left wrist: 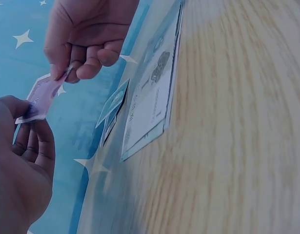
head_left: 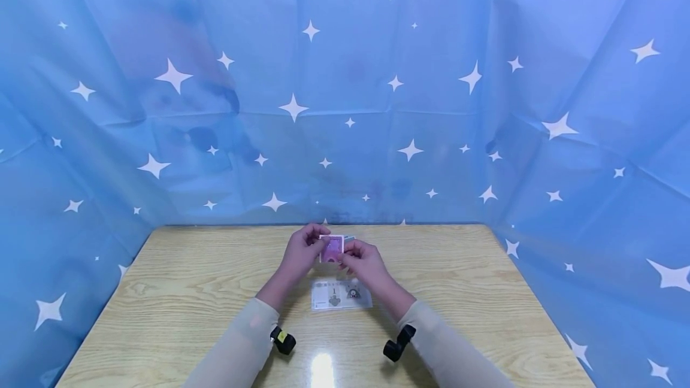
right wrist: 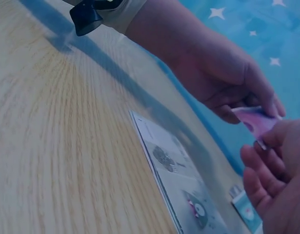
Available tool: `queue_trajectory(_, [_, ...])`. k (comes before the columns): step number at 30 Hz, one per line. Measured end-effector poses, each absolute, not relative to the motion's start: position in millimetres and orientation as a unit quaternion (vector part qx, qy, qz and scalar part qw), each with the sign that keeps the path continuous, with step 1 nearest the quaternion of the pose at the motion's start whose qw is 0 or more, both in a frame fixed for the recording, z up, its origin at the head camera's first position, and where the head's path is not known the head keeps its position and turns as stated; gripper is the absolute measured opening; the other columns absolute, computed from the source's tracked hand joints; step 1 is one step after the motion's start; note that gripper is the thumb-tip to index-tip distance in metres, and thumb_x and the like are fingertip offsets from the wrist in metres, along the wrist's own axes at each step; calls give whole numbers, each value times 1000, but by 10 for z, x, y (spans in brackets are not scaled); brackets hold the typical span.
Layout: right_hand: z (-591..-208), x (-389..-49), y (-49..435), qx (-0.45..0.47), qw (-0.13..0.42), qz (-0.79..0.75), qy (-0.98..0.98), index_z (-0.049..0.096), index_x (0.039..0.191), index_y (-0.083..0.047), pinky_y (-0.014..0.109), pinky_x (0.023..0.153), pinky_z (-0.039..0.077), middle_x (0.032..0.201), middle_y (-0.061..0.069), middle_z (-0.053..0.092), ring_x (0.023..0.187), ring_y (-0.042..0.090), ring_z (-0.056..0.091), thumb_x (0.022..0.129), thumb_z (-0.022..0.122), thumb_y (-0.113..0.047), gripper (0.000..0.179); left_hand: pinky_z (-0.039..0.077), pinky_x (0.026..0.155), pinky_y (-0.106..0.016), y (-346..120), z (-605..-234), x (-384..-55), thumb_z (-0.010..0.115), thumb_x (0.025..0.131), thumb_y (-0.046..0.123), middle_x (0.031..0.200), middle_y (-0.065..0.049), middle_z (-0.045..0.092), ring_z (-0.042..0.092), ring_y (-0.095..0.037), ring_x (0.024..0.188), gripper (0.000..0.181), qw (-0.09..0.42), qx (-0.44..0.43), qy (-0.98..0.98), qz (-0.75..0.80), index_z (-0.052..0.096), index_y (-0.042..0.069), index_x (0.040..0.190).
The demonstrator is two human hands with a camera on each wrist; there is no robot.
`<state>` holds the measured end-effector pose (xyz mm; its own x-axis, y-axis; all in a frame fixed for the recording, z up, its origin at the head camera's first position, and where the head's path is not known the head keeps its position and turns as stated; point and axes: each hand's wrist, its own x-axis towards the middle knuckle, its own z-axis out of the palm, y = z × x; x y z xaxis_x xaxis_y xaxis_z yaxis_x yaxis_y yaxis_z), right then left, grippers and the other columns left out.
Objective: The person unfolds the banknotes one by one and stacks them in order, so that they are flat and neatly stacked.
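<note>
Both hands hold a small pink-purple card with a white border, raised over the far part of the table. My left hand pinches its left side between thumb and fingers. At its lower right corner, my right hand pinches it too. The card bends slightly in the left wrist view, where its pink face spans the two hands. Nearer to me, under the wrists, lies a pale banknote-like printed paper with a "1" and small pictures. Its edge shows more than one layer in the left wrist view.
A small teal printed card lies on the wooden table beyond the banknote-like paper, partly hidden by my right hand in the head view. A blue curtain with white stars hangs along the table's back and sides.
</note>
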<state>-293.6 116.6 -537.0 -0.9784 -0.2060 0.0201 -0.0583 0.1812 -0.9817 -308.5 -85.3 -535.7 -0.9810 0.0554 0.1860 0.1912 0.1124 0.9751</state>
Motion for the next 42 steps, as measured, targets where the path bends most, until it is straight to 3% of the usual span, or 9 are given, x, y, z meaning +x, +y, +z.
queue_trajectory(5, [-5317, -2940, 1209, -77, 45, -642, 762, 74, 109, 2, 35, 71, 61, 93, 9, 75, 82, 23, 73, 101, 76, -7, 12, 61, 74, -34, -887, -5369, -3020, 74, 102, 2, 101, -10, 70, 61, -19, 84, 19, 35, -89, -731, -675, 75, 3, 121])
queue_trajectory(14, [-5314, -3000, 1254, -58, 34, -658, 750, 76, 108, 0, 29, 68, 56, 94, 9, 72, 86, 29, 66, 99, 78, -7, 12, 58, 72, -27, -924, -5480, -2930, 73, 99, -2, 103, -11, 70, 63, -21, 89, 26, -2, -104, -734, -671, 73, 4, 125])
queue_trajectory(19, [-5287, -2999, 1264, -63, 33, -651, 756, 76, 109, -2, 31, 72, 56, 94, 7, 71, 87, 28, 63, 100, 78, -9, 11, 57, 78, -27, -921, -5522, -2889, 74, 99, 1, 102, -7, 70, 64, -22, 93, 25, -22, -120, -752, -647, 74, 8, 122])
queue_trajectory(23, [-5259, -2982, 1274, -74, 44, -645, 759, 78, 109, -5, 33, 74, 56, 96, 6, 71, 87, 24, 62, 101, 77, -9, 9, 56, 79, -27, -900, -5506, -2852, 76, 100, 3, 100, -6, 70, 63, -22, 92, 21, -17, -129, -760, -637, 74, 7, 120])
queue_trajectory(27, [-5261, -2974, 1282, -98, 55, -632, 766, 79, 111, -6, 32, 73, 54, 98, 6, 71, 85, 24, 60, 104, 76, -10, 9, 53, 72, -25, -885, -5481, -2840, 77, 104, 7, 98, -6, 68, 60, -21, 87, 21, -8, -127, -753, -645, 73, 6, 125])
queue_trajectory(35, [-5269, -2968, 1291, -125, 62, -620, 772, 79, 111, -8, 31, 72, 53, 96, 3, 71, 84, 26, 59, 107, 74, -12, 8, 50, 68, -25, -886, -5449, -2806, 76, 104, 8, 95, -5, 66, 58, -21, 85, 19, -1, -118, -756, -644, 77, 13, 122])
queue_trajectory(42, [-5251, -2955, 1298, -121, 70, -626, 767, 78, 115, -3, 34, 73, 57, 96, 8, 72, 85, 26, 64, 105, 75, -12, 13, 50, 66, -25, -896, -5440, -2808, 77, 105, 11, 94, -5, 64, 58, -21, 83, 17, 10, -112, -751, -651, 78, 13, 122])
